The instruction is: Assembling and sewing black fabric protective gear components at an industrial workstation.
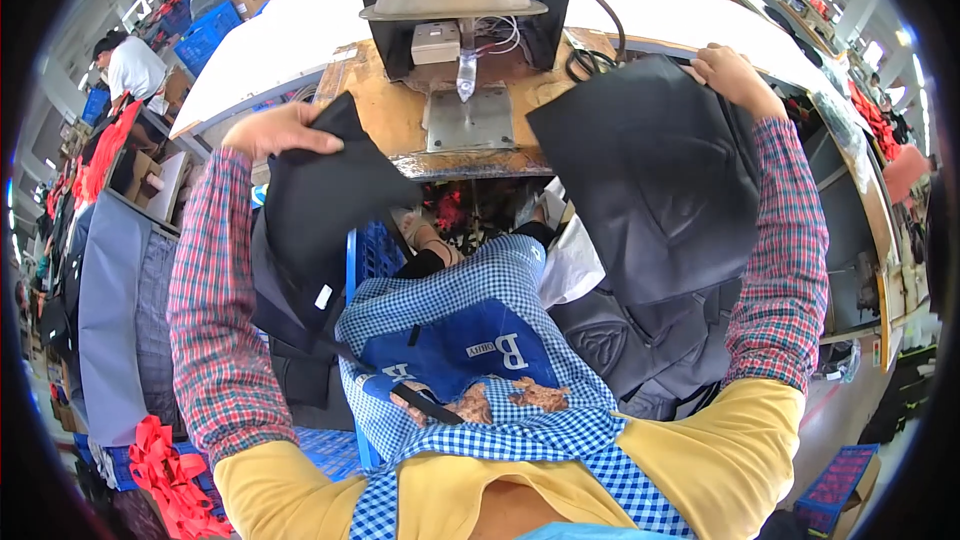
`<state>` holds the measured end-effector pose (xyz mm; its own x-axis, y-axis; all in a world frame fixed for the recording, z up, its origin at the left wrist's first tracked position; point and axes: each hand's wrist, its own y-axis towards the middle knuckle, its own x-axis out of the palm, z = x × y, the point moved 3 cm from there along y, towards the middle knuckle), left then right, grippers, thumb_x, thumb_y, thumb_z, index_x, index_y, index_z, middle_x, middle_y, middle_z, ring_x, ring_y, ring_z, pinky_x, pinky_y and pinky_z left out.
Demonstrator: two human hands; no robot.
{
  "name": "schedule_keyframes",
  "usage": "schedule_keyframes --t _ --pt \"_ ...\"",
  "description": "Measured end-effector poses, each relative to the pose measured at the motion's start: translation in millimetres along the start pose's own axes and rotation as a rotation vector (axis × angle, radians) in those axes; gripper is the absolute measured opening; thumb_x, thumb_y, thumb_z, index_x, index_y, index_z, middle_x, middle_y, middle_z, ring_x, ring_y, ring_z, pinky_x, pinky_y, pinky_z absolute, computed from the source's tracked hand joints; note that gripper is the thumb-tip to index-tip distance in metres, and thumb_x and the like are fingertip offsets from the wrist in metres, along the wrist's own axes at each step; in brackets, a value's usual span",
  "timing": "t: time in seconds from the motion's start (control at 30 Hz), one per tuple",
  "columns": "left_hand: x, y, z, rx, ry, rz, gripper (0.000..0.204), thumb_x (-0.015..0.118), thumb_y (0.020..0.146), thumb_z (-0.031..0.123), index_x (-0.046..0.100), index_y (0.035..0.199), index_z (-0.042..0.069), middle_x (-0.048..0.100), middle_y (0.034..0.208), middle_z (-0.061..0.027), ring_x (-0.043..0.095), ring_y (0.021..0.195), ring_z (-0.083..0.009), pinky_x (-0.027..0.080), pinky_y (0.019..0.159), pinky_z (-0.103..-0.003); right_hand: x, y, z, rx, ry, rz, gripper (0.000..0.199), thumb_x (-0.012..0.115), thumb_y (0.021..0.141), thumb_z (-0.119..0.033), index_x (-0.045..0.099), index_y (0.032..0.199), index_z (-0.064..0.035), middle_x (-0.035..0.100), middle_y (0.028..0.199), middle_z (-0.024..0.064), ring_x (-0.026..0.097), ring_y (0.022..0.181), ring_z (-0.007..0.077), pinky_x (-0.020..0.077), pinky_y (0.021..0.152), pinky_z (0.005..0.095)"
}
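Note:
My left hand (282, 130) grips the top edge of a black fabric piece (320, 205) that hangs down beside my left knee. My right hand (732, 75) holds the upper corner of a larger black fabric panel (645, 175), which lies over the right end of the wooden machine table (390, 110) and drapes down over my right side. Between both hands stands a machine with a metal base plate (470, 120) and a clear nozzle above it. A blue checked apron (470, 320) covers my lap.
A blue plastic crate (375, 255) sits below the table by my legs. Grey and dark fabric stacks (110, 310) and red straps (165, 470) lie at my left. Another person (130, 65) works at the far left. More black pieces (650, 360) pile at my right.

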<state>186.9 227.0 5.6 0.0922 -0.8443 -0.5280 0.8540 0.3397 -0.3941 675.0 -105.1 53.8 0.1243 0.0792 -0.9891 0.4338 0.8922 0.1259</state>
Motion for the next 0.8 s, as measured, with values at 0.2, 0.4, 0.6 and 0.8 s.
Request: schedule_keyframes --t 0.2,0.4,0.6,0.8 --pt "92 -21 60 0.132 0.065 0.212 0.037 0.076 0.084 0.026 0.066 0.104 -0.004 0.068 0.088 -0.0018 0.061 0.082 -0.0072 0.050 0.077 -0.025 32 -86 -161 -0.449 1.092 0.037 0.042 0.059 0.096 -0.039 0.065 0.115 -0.0016 0.068 0.102 0.0116 0.064 0.092 0.0209 0.0508 0.083 0.0342" --pt "153 -65 104 0.435 0.012 0.313 0.033 0.069 0.089 0.024 0.064 0.107 -0.004 0.067 0.090 -0.0035 0.059 0.089 -0.0108 0.049 0.081 -0.028 22 -152 -294 -0.347 1.478 -0.327 0.049 0.074 0.083 -0.029 0.061 0.117 0.0040 0.068 0.108 0.0150 0.064 0.100 0.0221 0.0500 0.088 0.0341" --pt "154 -96 66 0.064 0.363 -0.111 0.032 0.063 0.094 0.029 0.058 0.098 -0.002 0.058 0.081 -0.0101 0.052 0.077 -0.0144 0.044 0.069 -0.032 -68 -168 -208 -0.787 0.779 0.233 0.038 0.074 0.083 -0.027 0.063 0.105 0.0006 0.069 0.095 0.0170 0.067 0.092 0.0298 0.0509 0.078 0.0375" --pt "206 -114 113 0.379 0.292 -0.179 0.028 0.064 0.094 0.026 0.056 0.096 -0.002 0.055 0.078 -0.0097 0.051 0.074 -0.0166 0.042 0.067 -0.030 -113 -199 -117 -0.686 0.652 0.215 0.048 0.076 0.083 -0.027 0.062 0.117 0.0029 0.070 0.102 0.0132 0.067 0.093 0.0217 0.0513 0.084 0.0327"
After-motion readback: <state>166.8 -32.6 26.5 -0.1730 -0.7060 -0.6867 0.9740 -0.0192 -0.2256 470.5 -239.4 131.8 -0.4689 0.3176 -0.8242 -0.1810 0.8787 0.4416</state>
